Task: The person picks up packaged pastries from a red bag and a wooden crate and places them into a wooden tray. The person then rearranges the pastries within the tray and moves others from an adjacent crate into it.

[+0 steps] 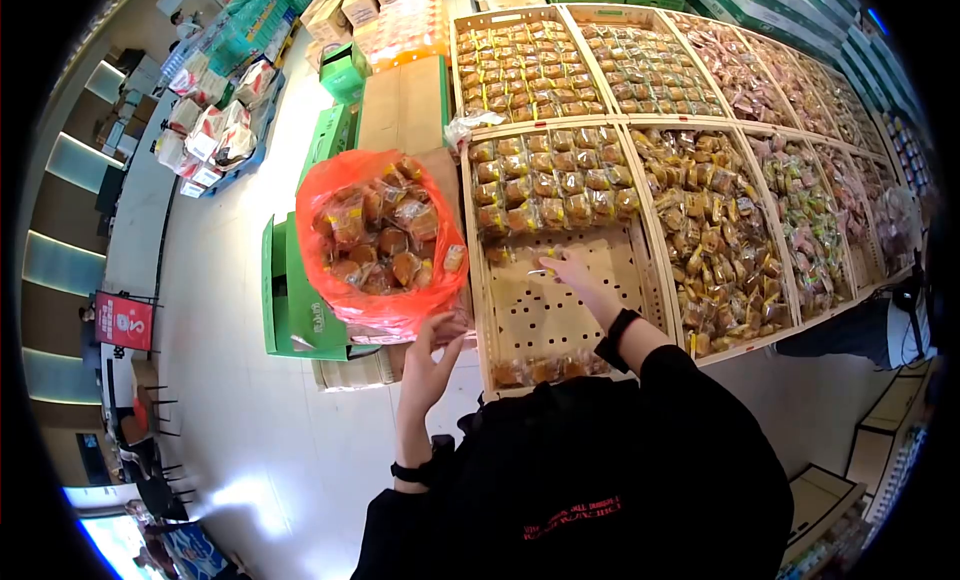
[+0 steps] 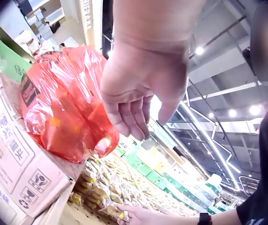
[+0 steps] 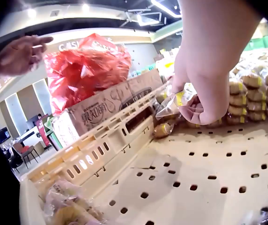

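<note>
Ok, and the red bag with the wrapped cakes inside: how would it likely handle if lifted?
The red bag would probably sag and shift shape, since its thin film is creased. It looks likely to feel fairly heavy, given the many wrapped cakes heaped inside. Its mouth is wide open, so tilting might spill a few.

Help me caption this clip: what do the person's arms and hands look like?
The left hand and right hand are gloveless. A black left wristband and black right wristband circle the wrists. Black sleeves end short of them.
</note>
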Tool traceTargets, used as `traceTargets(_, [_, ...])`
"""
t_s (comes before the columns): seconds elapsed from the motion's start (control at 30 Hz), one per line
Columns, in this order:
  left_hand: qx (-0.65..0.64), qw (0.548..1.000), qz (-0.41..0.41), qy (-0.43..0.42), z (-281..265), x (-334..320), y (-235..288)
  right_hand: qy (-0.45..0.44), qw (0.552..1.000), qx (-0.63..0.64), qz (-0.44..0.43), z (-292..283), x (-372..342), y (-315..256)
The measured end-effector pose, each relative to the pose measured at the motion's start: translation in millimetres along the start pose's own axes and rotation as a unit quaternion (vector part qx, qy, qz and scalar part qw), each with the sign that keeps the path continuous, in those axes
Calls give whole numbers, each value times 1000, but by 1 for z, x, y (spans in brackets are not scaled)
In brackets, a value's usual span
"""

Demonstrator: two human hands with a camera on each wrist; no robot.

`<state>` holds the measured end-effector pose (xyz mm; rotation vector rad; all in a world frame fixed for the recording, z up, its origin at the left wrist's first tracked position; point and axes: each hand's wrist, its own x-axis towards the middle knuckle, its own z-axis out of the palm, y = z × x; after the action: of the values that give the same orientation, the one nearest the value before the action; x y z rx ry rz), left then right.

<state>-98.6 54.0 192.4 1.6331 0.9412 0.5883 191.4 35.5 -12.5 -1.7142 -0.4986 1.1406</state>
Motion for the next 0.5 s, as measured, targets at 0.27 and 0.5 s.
traceTargets(0.27, [26, 998, -43, 45, -18, -22, -17, 17, 997, -16, 75, 43, 83, 38])
traceTargets(0.5, [23, 994, -102, 39, 4, -27, -23, 112, 925, -351, -88, 40, 74, 15])
